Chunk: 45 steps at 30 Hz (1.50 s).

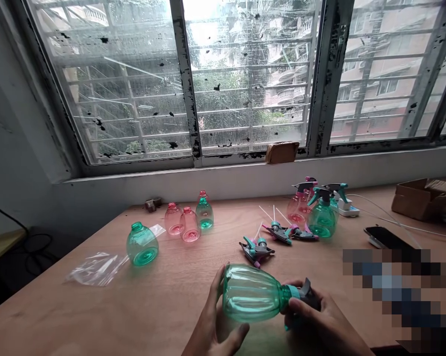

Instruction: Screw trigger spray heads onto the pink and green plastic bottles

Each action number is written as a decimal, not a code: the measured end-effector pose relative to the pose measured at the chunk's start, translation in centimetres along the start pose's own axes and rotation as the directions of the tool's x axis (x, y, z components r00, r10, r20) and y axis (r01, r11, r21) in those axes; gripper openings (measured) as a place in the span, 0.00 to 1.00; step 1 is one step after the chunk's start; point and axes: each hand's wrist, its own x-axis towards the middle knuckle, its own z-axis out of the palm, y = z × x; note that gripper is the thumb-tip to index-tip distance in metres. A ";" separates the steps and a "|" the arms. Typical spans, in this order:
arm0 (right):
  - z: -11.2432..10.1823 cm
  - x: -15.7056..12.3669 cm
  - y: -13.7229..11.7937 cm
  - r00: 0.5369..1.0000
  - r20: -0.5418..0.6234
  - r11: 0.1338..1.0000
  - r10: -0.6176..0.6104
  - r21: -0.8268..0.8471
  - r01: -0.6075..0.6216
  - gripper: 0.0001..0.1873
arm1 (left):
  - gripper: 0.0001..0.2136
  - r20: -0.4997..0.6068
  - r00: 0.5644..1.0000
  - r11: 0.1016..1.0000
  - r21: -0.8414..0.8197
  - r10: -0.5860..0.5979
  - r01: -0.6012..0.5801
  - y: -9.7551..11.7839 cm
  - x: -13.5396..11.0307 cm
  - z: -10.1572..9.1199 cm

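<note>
Our left hand (211,321) was curled half-closed around the rounded base of a teal spray bottle (250,294). The bottle lay on its side between both hands, just above the near edge of the wooden table (163,306). Our right hand (319,324) was closed around the dark trigger head (306,291) at the bottle's neck.

The bottle looked empty, so we judged it light. Its thin plastic seemed fairly stiff but smooth and perhaps slippery. The ribbed belly and narrow neck seemed the surest places to grip.

Across the table from the left lay a crumpled clear bag (97,269), a capless teal bottle (141,244), a cluster of small pink and teal bottles (187,222), loose trigger heads (258,248), finished spray bottles (321,215), a phone (385,238) and a cardboard box (419,198). Behind them ran a wide window (245,74) with peeling black frames, and buildings stood beyond it.
</note>
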 end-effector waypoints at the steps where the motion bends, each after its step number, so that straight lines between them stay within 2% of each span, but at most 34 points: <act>1: 0.0 0.0 0.0 1.000 0.003 1.000 0.004 -0.001 -0.004 0.18 | 0.39 0.017 1.000 1.000 0.004 0.002 -0.002 0.1 0.0 0.0; 9: 0.2 -0.1 -0.3 1.000 0.016 1.000 0.019 -0.009 -0.019 0.20 | 0.40 0.008 1.000 0.998 0.056 -0.016 0.016 0.0 0.1 -0.1; 14: 0.3 -0.1 -0.3 0.999 -0.013 0.999 0.039 0.017 -0.039 0.21 | 0.41 -0.016 0.999 0.999 0.019 -0.050 0.050 0.8 0.0 -0.1; 19: 0.3 -0.1 -0.3 0.999 -0.032 0.999 0.023 -0.025 -0.024 0.23 | 0.39 -0.043 0.993 0.991 -0.072 -0.114 0.111 1.7 0.2 0.1; 27: 0.1 0.0 -0.2 0.997 -0.077 0.997 0.014 -0.074 -0.020 0.23 | 0.37 -0.055 0.992 0.986 -0.125 -0.115 0.107 1.7 0.4 0.3; 39: 0.2 0.0 -0.2 0.999 -0.049 0.997 -0.005 -0.077 0.001 0.22 | 0.36 -0.050 0.992 0.984 -0.136 -0.119 0.111 1.9 0.3 0.1; 42: 0.1 0.0 -0.1 0.999 -0.051 0.998 -0.007 -0.059 0.004 0.23 | 0.36 -0.059 0.991 0.989 -0.093 -0.120 0.114 1.3 0.3 0.1; 45: 0.0 0.1 0.1 0.998 -0.063 0.999 -0.015 -0.036 0.013 0.22 | 0.40 -0.070 0.994 0.994 -0.068 -0.085 0.080 -0.2 0.4 0.1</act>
